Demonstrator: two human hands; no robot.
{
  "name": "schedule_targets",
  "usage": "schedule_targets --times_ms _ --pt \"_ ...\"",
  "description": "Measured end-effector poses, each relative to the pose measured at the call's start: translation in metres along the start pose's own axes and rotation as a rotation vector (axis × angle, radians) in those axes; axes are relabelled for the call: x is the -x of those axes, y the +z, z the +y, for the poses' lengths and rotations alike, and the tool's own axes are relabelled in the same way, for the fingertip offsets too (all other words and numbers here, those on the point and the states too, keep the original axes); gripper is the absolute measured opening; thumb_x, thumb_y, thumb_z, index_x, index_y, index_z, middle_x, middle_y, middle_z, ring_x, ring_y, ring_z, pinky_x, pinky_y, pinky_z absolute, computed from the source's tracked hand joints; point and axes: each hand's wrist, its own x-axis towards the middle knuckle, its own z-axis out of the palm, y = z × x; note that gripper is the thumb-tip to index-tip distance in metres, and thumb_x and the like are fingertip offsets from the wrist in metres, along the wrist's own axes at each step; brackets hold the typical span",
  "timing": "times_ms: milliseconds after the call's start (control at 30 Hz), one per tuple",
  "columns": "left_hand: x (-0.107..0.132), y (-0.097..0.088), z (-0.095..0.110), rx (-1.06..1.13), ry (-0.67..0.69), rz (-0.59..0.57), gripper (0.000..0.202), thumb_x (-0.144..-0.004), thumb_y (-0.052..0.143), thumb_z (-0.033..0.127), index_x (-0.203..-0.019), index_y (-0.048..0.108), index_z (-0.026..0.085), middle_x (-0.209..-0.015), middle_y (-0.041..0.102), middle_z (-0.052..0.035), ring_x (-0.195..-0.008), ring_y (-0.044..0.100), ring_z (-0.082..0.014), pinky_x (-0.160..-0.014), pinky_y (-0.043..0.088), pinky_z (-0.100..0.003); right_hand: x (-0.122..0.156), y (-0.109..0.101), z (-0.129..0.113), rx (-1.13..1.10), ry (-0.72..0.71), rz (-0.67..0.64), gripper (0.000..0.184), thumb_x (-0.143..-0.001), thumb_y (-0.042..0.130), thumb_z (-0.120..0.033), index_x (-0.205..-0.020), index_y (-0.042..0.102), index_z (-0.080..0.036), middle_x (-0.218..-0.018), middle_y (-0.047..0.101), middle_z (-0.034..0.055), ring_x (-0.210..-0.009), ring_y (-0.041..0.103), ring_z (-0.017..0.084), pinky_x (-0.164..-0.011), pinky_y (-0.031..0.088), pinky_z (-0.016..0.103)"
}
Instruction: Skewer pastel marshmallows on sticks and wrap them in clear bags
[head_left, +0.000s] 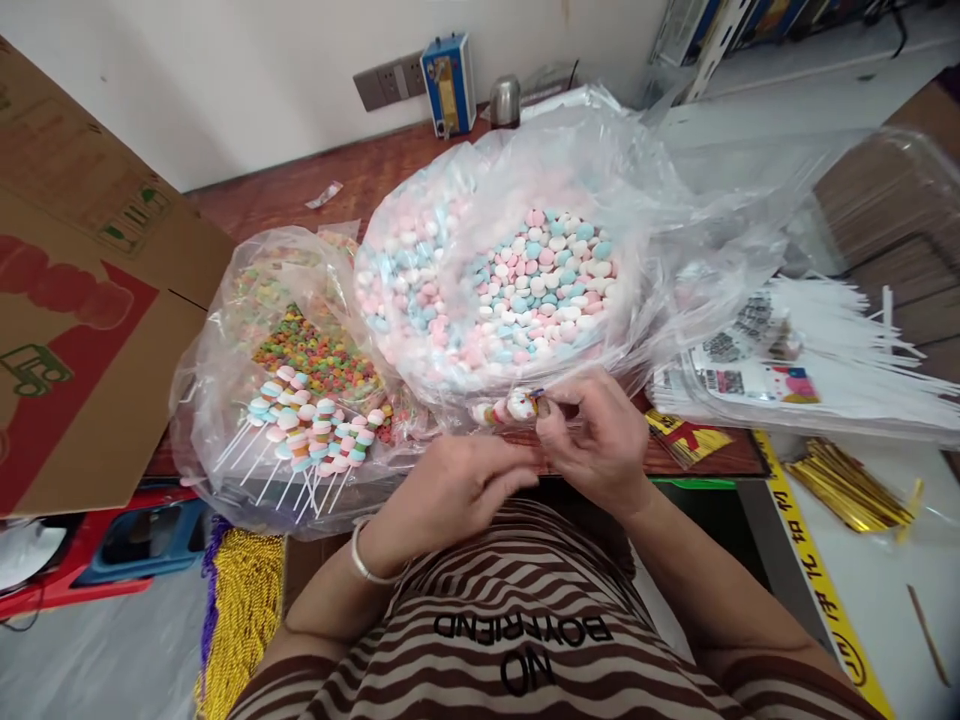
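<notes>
My right hand is closed in a pinch at the end of a small bagged candy skewer, which has pale and coloured pieces inside printed clear wrap. Something small and dark shows at the fingertips, too small to make out. Just left of and below it, my left hand has its fingers stretched toward my right hand, with nothing visible in it. Both hands are at the table's front edge. Behind them sits a large clear bag of pink, blue and white marshmallow candies.
At the left, several finished candy skewers lie on a bag of colourful small candies. White sticks and printed wrappers fill a clear tray on the right. Gold twist ties lie nearby. A cardboard box stands far left.
</notes>
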Motion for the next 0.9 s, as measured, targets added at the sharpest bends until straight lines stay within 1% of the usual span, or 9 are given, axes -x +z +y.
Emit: schedule_targets --times_ms 67,167,267,367,500,600,667,767,900 --pt "-0.006 0.004 -0.010 0.128 -0.093 0.143 0.025 -0.097 0.057 0.027 -0.083 0.077 0.020 -0.072 0.069 -0.0033 -0.067 0.062 -0.0155 -0.067 0.048 -0.026 0.002 0.000 -0.006 0.005 -0.127 -0.052 0.015 -0.088 0.057 -0.010 -0.093 0.061 -0.024 -0.081 0.067 0.0026 -0.078 0.063 0.018 -0.071 0.052 0.030" --pt "-0.017 -0.005 -0.026 0.345 -0.068 0.317 0.023 -0.096 0.059 0.034 -0.097 0.079 0.023 -0.101 0.076 -0.0082 -0.097 0.070 -0.0217 -0.091 0.053 -0.034 0.007 0.002 -0.013 -0.094 -0.164 -0.174 0.014 -0.089 0.057 -0.010 -0.092 0.060 -0.023 -0.082 0.067 0.0035 -0.078 0.063 0.017 -0.070 0.052 0.029" --pt "-0.021 -0.023 -0.032 0.332 0.117 0.170 0.034 -0.091 0.069 0.036 -0.124 0.072 0.031 -0.135 0.067 -0.0092 -0.134 0.057 -0.0274 -0.113 0.045 -0.045 0.008 0.004 -0.013 -0.213 -0.017 -0.262 0.011 -0.092 0.055 -0.014 -0.085 0.058 -0.022 -0.075 0.062 0.0012 -0.070 0.058 0.016 -0.063 0.048 0.028" --pt "-0.020 -0.034 -0.029 0.172 0.212 -0.009 0.078 -0.083 0.078 0.037 -0.153 0.043 0.036 -0.160 0.044 -0.0099 -0.151 0.036 -0.0302 -0.117 0.041 -0.049 0.006 0.001 -0.008 -0.270 0.079 -0.348 0.013 -0.093 0.053 -0.015 -0.083 0.057 -0.022 -0.075 0.060 0.0009 -0.069 0.056 0.015 -0.061 0.045 0.027" --pt "-0.019 -0.027 -0.026 -0.126 0.224 0.024 0.091 -0.085 0.075 0.029 -0.161 0.025 0.030 -0.167 0.029 -0.0135 -0.155 0.028 -0.0319 -0.121 0.037 -0.051 0.003 -0.002 -0.005 -0.197 -0.015 -0.325 0.013 -0.094 0.052 -0.014 -0.088 0.061 -0.021 -0.080 0.064 0.0034 -0.076 0.060 0.017 -0.068 0.050 0.030" --pt "-0.019 -0.017 -0.034 -0.151 0.073 0.289 0.072 -0.091 0.064 0.023 -0.157 0.035 0.027 -0.158 0.045 -0.0150 -0.141 0.050 -0.0283 -0.114 0.044 -0.046 0.006 0.001 -0.003 -0.006 -0.215 -0.221 0.013 -0.094 0.054 -0.014 -0.098 0.064 -0.022 -0.085 0.068 0.0055 -0.080 0.063 0.019 -0.073 0.052 0.032" --pt "-0.018 -0.015 -0.038 0.026 -0.087 0.445 0.054 -0.097 0.056 0.027 -0.150 0.046 0.023 -0.132 0.066 -0.0146 -0.110 0.069 -0.0221 -0.095 0.055 -0.037 0.009 0.002 0.003 0.150 -0.359 -0.128 0.014 -0.094 0.057 -0.015 -0.104 0.065 -0.022 -0.088 0.071 0.0069 -0.079 0.063 0.019 -0.073 0.051 0.033" --pt "-0.010 -0.016 -0.036 0.329 -0.206 0.380 0.036 -0.095 0.060 0.036 -0.127 0.064 0.019 -0.099 0.073 -0.0096 -0.084 0.069 -0.0171 -0.077 0.055 -0.028 0.010 -0.001 0.014 0.299 -0.449 -0.087 0.015 -0.093 0.062 -0.018 -0.107 0.066 -0.023 -0.090 0.073 0.0075 -0.076 0.063 0.019 -0.069 0.049 0.034" --pt "0.005 -0.006 -0.018 0.239 -0.192 0.360 0.019 -0.075 0.083 0.030 -0.071 0.069 0.018 -0.067 0.062 -0.0001 -0.064 0.055 -0.0116 -0.062 0.044 -0.022 0.003 -0.008 0.021 0.401 -0.490 -0.078 0.016 -0.093 0.064 -0.021 -0.108 0.066 -0.025 -0.090 0.073 0.0072 -0.074 0.063 0.020 -0.067 0.049 0.035"
